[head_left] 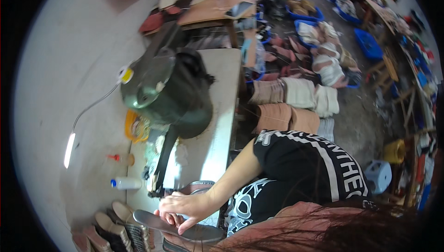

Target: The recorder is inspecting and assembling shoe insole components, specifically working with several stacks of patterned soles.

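In the head view, the right hand (182,205) lies low in the picture, its forearm reaching in from the right across a black T-shirt with white print (305,168). Its fingers are spread and pressed flat on a dark grey, flat, elongated shoe sole (178,226), with the index finger stretched along the sole's upper face; the hand is open on the sole, not clamped round it. The left hand (169,217) is mostly hidden beneath the right one; only pinkish fingertips show at the sole's edge, touching it, and I cannot tell whether they are curled shut. The sole lies tilted at the near end of the pale grey table (222,113), just below the needle end of a dark green, bulky industrial sewing machine (169,92) whose slim black arm runs down toward the hands. A round metal dish (200,187) sits just behind the right hand. To the left, a white plastic bottle with a blue cap (125,183) lies on its side, and a row of tan and dark shoe pieces (113,229) stands near the lower left. Farther right, stacks of tan and white cut pieces (291,101) rest on the floor.
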`<state>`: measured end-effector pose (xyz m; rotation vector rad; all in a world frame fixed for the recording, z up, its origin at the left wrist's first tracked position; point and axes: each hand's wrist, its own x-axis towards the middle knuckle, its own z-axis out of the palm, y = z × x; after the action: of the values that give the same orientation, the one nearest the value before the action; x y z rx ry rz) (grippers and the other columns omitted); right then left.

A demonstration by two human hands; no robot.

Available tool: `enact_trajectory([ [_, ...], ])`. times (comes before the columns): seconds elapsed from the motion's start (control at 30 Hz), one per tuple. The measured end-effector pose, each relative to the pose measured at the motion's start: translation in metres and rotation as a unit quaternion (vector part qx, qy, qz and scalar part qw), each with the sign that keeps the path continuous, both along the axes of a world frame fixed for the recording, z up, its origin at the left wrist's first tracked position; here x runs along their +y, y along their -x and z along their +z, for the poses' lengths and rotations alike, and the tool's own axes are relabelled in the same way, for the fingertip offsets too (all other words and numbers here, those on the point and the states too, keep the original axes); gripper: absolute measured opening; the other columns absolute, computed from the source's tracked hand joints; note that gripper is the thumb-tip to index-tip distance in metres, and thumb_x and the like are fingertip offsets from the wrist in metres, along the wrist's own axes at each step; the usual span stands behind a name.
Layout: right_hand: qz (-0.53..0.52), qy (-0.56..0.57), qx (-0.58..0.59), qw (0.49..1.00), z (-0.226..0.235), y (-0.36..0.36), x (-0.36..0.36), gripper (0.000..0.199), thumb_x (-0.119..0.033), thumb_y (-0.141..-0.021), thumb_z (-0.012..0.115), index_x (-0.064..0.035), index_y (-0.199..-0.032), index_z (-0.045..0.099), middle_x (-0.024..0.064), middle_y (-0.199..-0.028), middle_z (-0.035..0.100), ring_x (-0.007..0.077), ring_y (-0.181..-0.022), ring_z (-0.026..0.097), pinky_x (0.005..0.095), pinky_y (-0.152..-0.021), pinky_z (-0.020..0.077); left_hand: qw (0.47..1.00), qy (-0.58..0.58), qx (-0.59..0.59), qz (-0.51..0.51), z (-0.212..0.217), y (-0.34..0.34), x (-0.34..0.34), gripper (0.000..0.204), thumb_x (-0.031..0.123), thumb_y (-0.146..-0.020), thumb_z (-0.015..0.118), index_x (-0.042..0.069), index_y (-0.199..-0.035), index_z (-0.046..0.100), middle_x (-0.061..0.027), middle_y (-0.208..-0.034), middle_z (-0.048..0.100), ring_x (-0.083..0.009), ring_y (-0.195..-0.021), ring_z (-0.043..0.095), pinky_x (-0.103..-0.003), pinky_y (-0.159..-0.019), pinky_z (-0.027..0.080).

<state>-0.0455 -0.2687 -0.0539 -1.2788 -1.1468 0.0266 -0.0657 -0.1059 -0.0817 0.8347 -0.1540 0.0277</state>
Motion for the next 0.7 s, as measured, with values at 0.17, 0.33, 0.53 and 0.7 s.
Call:
enact_trajectory([
  [0.17, 0.104, 0.007, 0.214, 0.971, -0.004, -0.015, 0.002, 0.069, -0.037, -0.057, 0.086, -0.0012, -0.106, 0.054, 0.0092, -0.094, 0.057, 0.021, -0.077, 0.055, 0.0315, -0.068, 0.0441, 0.996, -0.067, 0.061, -0.011, -0.006, -0.02, -0.042, 0.03, 0.015, -0.097, 0.048, 0.0, -0.123, 0.047, -0.0014, -0.079, 0.055, -0.0079, -0.069, 0.054, -0.022, -0.062, 0.046],
  [0.33, 0.024, 0.003, 0.121, 0.992, 0.001, -0.021, -0.015, 0.038, -0.028, -0.064, 0.083, 0.0005, -0.076, 0.062, 0.0091, -0.068, 0.056, 0.0219, -0.066, 0.054, 0.033, -0.059, 0.0428, 0.987, -0.127, 0.094, 0.024, -0.011, -0.025, -0.074, 0.031, 0.014, -0.097, 0.049, -0.001, -0.124, 0.046, -0.0023, -0.082, 0.056, -0.0083, -0.071, 0.055, -0.022, -0.063, 0.047],
  [0.53, -0.045, 0.01, 0.159, 0.986, 0.018, -0.033, -0.035, 0.036, -0.03, -0.075, 0.073, -0.0014, -0.094, 0.062, 0.0143, -0.079, 0.063, 0.0289, -0.073, 0.063, 0.041, -0.064, 0.0459, 0.968, -0.198, 0.109, 0.111, -0.004, -0.018, -0.093, 0.033, 0.013, -0.097, 0.05, -0.002, -0.125, 0.045, -0.0034, -0.085, 0.059, -0.0088, -0.073, 0.056, -0.022, -0.065, 0.048],
  [0.7, -0.047, 0.037, 0.041, 0.997, 0.021, -0.009, -0.025, 0.035, -0.027, -0.08, 0.068, -0.0012, -0.102, 0.06, 0.0165, -0.08, 0.064, 0.0302, -0.074, 0.065, 0.0402, -0.065, 0.0482, 0.921, -0.265, 0.141, 0.25, 0.007, 0.013, -0.08, 0.035, 0.013, -0.096, 0.051, -0.002, -0.126, 0.044, -0.0044, -0.087, 0.06, -0.0091, -0.074, 0.057, -0.022, -0.066, 0.049],
])
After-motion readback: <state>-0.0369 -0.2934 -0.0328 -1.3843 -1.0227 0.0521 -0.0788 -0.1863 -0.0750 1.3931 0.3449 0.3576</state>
